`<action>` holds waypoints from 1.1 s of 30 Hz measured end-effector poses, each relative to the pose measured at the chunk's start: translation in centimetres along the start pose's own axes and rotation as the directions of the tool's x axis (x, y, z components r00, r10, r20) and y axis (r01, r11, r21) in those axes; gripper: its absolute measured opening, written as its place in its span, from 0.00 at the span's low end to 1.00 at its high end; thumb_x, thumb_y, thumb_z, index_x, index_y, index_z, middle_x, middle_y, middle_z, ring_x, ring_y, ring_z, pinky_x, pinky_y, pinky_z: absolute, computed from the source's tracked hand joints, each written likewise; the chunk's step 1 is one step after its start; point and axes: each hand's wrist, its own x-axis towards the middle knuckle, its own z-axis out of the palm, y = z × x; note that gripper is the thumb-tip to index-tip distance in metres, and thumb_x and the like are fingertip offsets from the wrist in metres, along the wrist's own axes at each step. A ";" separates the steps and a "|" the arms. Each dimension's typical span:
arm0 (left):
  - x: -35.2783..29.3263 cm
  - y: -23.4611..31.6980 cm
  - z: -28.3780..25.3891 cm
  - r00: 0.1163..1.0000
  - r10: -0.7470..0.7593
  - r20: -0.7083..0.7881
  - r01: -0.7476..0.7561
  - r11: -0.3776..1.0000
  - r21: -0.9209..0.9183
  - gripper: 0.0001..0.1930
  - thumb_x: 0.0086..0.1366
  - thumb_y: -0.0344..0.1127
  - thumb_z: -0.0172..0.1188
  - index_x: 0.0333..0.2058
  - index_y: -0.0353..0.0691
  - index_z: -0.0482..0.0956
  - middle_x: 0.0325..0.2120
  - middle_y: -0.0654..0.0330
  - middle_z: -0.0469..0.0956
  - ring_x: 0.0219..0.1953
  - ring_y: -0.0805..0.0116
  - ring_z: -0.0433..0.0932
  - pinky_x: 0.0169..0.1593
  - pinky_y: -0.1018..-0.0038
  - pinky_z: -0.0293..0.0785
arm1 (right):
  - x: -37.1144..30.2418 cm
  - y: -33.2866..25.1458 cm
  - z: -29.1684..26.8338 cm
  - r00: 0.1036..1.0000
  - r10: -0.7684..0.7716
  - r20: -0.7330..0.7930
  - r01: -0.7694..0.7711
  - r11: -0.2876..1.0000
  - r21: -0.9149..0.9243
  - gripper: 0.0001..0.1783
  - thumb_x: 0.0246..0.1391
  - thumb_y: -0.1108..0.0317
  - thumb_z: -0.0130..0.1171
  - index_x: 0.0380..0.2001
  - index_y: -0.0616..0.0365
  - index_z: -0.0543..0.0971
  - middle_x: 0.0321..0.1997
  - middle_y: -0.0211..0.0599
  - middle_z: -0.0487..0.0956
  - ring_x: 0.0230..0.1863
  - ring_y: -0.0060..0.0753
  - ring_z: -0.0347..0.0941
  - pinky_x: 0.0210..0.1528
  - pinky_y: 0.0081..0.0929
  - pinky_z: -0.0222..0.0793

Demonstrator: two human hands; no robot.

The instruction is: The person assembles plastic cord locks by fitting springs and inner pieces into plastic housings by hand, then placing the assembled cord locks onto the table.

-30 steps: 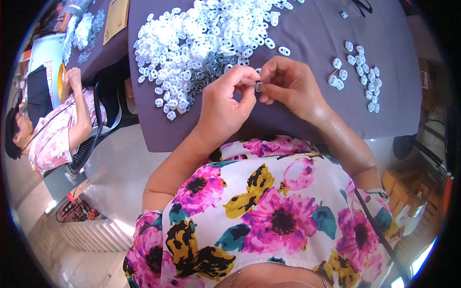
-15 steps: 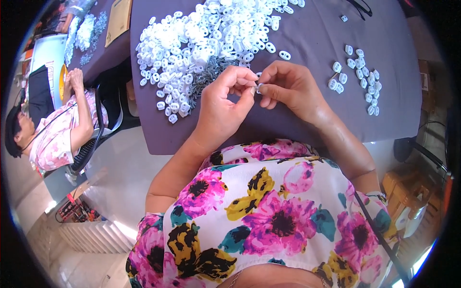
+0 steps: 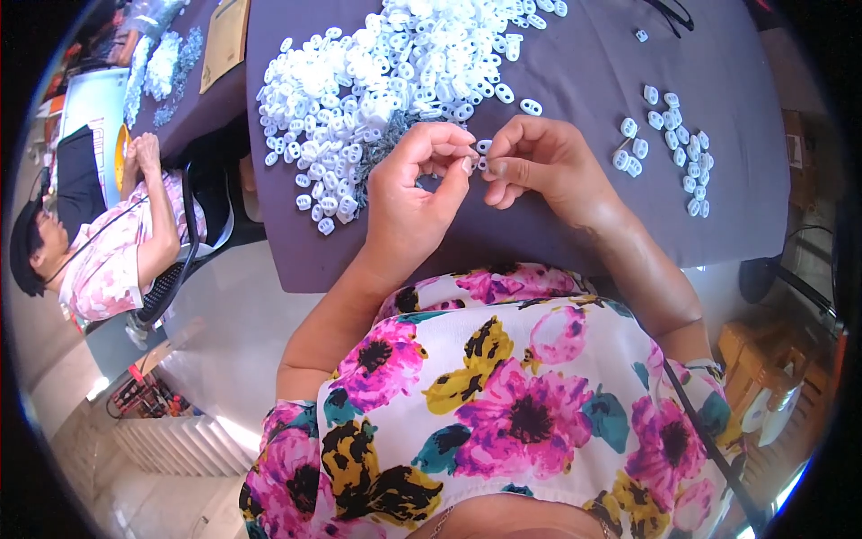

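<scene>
My hands meet over the dark tablecloth, just in front of a big heap of small white oval plastic pieces with two holes (image 3: 395, 67). My left hand (image 3: 417, 184) is closed in a pinch, thumb against fingertips, on a tiny thing too small to name. Close beside it, my right hand (image 3: 548, 171) is closed too, thumb pressed to curled fingers; what it grips, if anything, is hidden. In the narrow gap between the fingertips shows a white oval piece (image 3: 483, 146). Behind my left hand lies a pile of small grey parts (image 3: 382, 148), partly covered by it.
A group of thicker white pieces (image 3: 687, 148) is spread to the right on the tablecloth (image 3: 584, 81). A dark cord-like item (image 3: 673, 13) lies at the far right. To the left, another person (image 3: 126, 234) sits by a table with a brown envelope (image 3: 224, 40).
The fingertips of my two hands have drawn slightly apart. A white piece behind them shows more fully. The view has shifted a little.
</scene>
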 end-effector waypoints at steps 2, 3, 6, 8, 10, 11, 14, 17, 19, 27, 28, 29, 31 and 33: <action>0.1 -0.3 0.0 0.998 0.011 -0.066 -0.015 0.998 -0.068 0.09 0.59 0.21 0.57 0.40 0.36 0.76 0.33 0.63 0.79 0.35 0.79 0.77 0.38 0.81 0.72 | 0.0 -0.1 0.0 0.999 -0.032 -0.002 0.032 0.999 0.003 0.06 0.57 0.74 0.57 0.37 0.66 0.75 0.32 0.36 0.79 0.30 0.26 0.79 0.32 0.18 0.76; 0.1 -0.3 0.0 0.998 0.011 -0.066 -0.015 0.998 -0.068 0.09 0.59 0.21 0.57 0.40 0.36 0.76 0.33 0.63 0.79 0.35 0.79 0.77 0.38 0.81 0.72 | 0.0 -0.3 0.1 0.999 -0.040 -0.013 0.040 0.999 0.003 0.06 0.57 0.74 0.57 0.37 0.66 0.75 0.32 0.36 0.79 0.30 0.26 0.79 0.33 0.19 0.76; 0.1 -0.3 0.0 0.999 -0.017 -0.031 0.013 0.993 -0.117 0.09 0.60 0.22 0.57 0.40 0.36 0.76 0.34 0.63 0.79 0.35 0.79 0.77 0.38 0.82 0.72 | 0.0 -0.4 0.1 0.999 -0.041 -0.033 0.041 0.999 -0.004 0.07 0.56 0.74 0.58 0.37 0.64 0.76 0.33 0.36 0.79 0.32 0.25 0.79 0.33 0.18 0.75; 0.0 -0.4 0.3 1.000 -0.009 -0.006 0.009 0.992 -0.124 0.10 0.60 0.22 0.57 0.40 0.36 0.75 0.35 0.63 0.78 0.35 0.80 0.76 0.39 0.82 0.71 | 0.0 -0.2 0.1 0.999 -0.035 -0.041 0.035 0.999 -0.010 0.07 0.56 0.74 0.58 0.38 0.64 0.76 0.33 0.35 0.79 0.33 0.25 0.79 0.33 0.18 0.75; 0.1 -0.5 0.4 1.000 -0.023 0.013 0.024 0.989 -0.148 0.10 0.59 0.21 0.57 0.40 0.36 0.75 0.35 0.64 0.78 0.35 0.80 0.76 0.39 0.82 0.71 | 0.2 0.3 0.0 0.985 -0.158 -0.067 0.158 0.987 -0.009 0.06 0.56 0.74 0.58 0.38 0.62 0.76 0.33 0.32 0.79 0.32 0.22 0.77 0.33 0.17 0.74; 0.1 -0.5 0.4 0.999 -0.038 0.028 0.042 0.984 -0.173 0.10 0.59 0.21 0.57 0.41 0.36 0.75 0.35 0.64 0.78 0.36 0.80 0.76 0.39 0.82 0.71 | 0.2 0.4 -0.1 0.985 -0.159 -0.066 0.159 0.987 -0.009 0.06 0.56 0.74 0.58 0.38 0.62 0.76 0.33 0.32 0.79 0.32 0.22 0.77 0.33 0.17 0.74; 0.2 -0.3 0.6 0.999 -0.031 0.021 0.033 0.988 -0.150 0.11 0.59 0.21 0.56 0.41 0.35 0.75 0.35 0.64 0.78 0.36 0.80 0.75 0.40 0.82 0.70 | 0.0 0.3 -0.5 0.983 -0.180 -0.035 0.174 0.977 -0.126 0.05 0.57 0.74 0.57 0.37 0.61 0.76 0.32 0.30 0.78 0.32 0.19 0.75 0.33 0.16 0.73; 0.1 -0.3 0.6 0.998 -0.033 0.047 0.038 0.993 -0.116 0.11 0.61 0.20 0.55 0.43 0.34 0.73 0.35 0.62 0.76 0.36 0.77 0.75 0.42 0.80 0.72 | -0.3 0.1 0.0 0.992 -0.122 -0.044 0.115 0.983 -0.143 0.05 0.57 0.76 0.57 0.37 0.61 0.76 0.32 0.29 0.78 0.31 0.17 0.74 0.33 0.15 0.72; 0.1 -0.4 0.6 0.998 -0.036 0.043 0.041 0.992 -0.117 0.11 0.61 0.20 0.55 0.43 0.34 0.73 0.35 0.62 0.76 0.36 0.77 0.74 0.42 0.80 0.71 | -0.2 0.3 0.2 0.991 -0.134 -0.024 0.132 0.990 -0.057 0.06 0.56 0.77 0.57 0.38 0.62 0.75 0.32 0.30 0.78 0.31 0.17 0.75 0.34 0.15 0.72; 0.0 -0.1 0.5 0.998 -0.043 0.035 0.047 0.993 -0.109 0.12 0.60 0.20 0.55 0.44 0.35 0.73 0.35 0.62 0.76 0.36 0.78 0.74 0.42 0.81 0.70 | -0.2 0.4 -0.2 0.987 -0.156 -0.035 0.154 0.986 -0.065 0.07 0.56 0.79 0.55 0.39 0.64 0.75 0.33 0.33 0.79 0.32 0.20 0.76 0.35 0.16 0.73; 0.0 -0.1 0.5 0.999 -0.038 0.036 0.042 0.994 -0.106 0.12 0.60 0.20 0.55 0.44 0.35 0.73 0.35 0.63 0.76 0.36 0.78 0.74 0.42 0.81 0.70 | -0.2 0.4 -0.2 0.987 -0.155 -0.036 0.153 0.986 -0.064 0.07 0.56 0.80 0.55 0.38 0.65 0.75 0.33 0.33 0.79 0.32 0.20 0.76 0.35 0.17 0.73; 0.0 -0.1 0.5 0.999 -0.033 0.037 0.037 0.994 -0.102 0.12 0.61 0.20 0.55 0.44 0.35 0.73 0.34 0.63 0.76 0.36 0.78 0.74 0.42 0.81 0.70 | -0.2 0.4 -0.1 0.987 -0.154 -0.037 0.152 0.986 -0.063 0.07 0.56 0.80 0.55 0.38 0.65 0.75 0.33 0.33 0.79 0.32 0.20 0.76 0.35 0.17 0.73; 0.0 -0.1 0.5 0.999 -0.033 0.039 0.037 0.994 -0.099 0.12 0.61 0.20 0.55 0.44 0.35 0.73 0.34 0.63 0.76 0.36 0.78 0.74 0.42 0.81 0.70 | -0.1 0.5 -0.1 0.986 -0.161 -0.047 0.158 0.986 -0.061 0.06 0.56 0.79 0.56 0.38 0.65 0.76 0.32 0.34 0.79 0.32 0.20 0.76 0.35 0.16 0.73; 0.0 0.0 0.6 0.999 -0.033 0.042 0.037 0.995 -0.097 0.12 0.61 0.20 0.55 0.44 0.35 0.73 0.34 0.63 0.76 0.36 0.78 0.74 0.42 0.81 0.70 | -0.2 0.4 0.0 0.987 -0.155 -0.049 0.151 0.986 -0.073 0.06 0.56 0.79 0.56 0.38 0.65 0.76 0.32 0.34 0.79 0.31 0.20 0.76 0.35 0.16 0.73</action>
